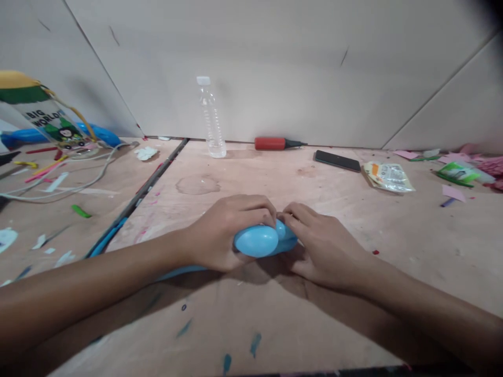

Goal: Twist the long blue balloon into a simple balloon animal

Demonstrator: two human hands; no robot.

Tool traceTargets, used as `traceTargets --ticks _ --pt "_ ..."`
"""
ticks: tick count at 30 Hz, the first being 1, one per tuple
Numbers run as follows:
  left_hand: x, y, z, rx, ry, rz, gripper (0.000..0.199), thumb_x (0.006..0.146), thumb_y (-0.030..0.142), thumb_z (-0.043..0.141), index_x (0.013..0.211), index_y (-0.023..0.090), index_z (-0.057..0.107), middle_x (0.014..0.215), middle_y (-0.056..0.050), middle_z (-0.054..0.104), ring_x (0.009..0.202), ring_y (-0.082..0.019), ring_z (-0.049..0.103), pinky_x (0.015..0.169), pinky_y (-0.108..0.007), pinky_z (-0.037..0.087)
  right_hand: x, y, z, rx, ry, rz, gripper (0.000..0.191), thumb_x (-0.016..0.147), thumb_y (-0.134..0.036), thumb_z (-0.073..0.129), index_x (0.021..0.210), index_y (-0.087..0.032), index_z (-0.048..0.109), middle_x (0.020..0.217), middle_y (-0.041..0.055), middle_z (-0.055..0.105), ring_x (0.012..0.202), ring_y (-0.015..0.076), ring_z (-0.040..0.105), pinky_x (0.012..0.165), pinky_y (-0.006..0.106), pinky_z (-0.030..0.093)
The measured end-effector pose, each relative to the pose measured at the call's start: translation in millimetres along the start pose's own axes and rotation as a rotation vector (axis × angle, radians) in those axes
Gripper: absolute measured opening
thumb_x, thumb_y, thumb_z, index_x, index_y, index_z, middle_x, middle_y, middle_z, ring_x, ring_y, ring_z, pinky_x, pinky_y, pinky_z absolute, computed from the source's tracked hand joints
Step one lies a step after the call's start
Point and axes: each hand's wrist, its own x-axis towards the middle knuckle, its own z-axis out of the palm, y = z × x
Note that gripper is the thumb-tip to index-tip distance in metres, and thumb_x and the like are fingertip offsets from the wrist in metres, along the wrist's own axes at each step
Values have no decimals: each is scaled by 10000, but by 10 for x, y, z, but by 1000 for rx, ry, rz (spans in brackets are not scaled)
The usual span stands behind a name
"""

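A light blue balloon, pinched into rounded segments, is between my two hands just above the table. My left hand wraps around it from the left, fingers curled over the top. From the other side, my right hand is closed on the smaller segments, its fingertips meeting those of the left hand. A long thin part of the balloon shows beneath my left forearm. The palms and the far side of the balloon are hidden.
Along the wall stand a clear plastic bottle, a red balloon pump, a dark phone and a plastic packet. A printed tumbler, white cable and balloon scraps lie left. A gap splits the tabletop.
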Motion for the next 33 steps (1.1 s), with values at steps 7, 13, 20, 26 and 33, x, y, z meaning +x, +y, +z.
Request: traceTargets --ticks 7,13,20,26,33 --pt "-12 -110 -67 -9 67 -1 177 807 219 672 963 210 589 961 -72 658 866 -207 654 768 -325 530 -33 49 264 31 189 -83 918 721 -70 566 1558 -209 216 1518 185 416 1269 343 547 918 502 574" --pt "6 -75 -78 -27 -16 -139 216 752 150 631 962 192 601 987 -62 666 887 -206 657 800 -331 516 -8 25 289 50 173 -95 620 792 -122 562 1387 -171 396 1275 148 566 1160 318 560 917 494 559" --pt "15 272 71 83 -128 -529 256 821 112 576 1059 203 596 1109 -58 616 971 -257 650 847 -394 514 6 -33 169 -14 143 47 514 731 -104 530 1233 -206 486 1180 107 589 1064 315 582 784 457 543" --pt "-91 311 179 -3 -45 -587 458 727 -14 515 1102 242 570 1206 -29 582 1104 -248 613 948 -394 494 7 -118 220 57 120 108 570 766 -137 570 1317 -220 449 1202 109 550 1021 289 582 796 438 532" --pt "-130 257 189 -107 111 -531 263 872 73 602 1075 235 564 1150 -31 594 1078 -217 603 925 -355 491 34 -80 200 -21 262 18 655 731 -222 677 1326 -204 403 1221 138 599 1083 324 582 864 467 530"
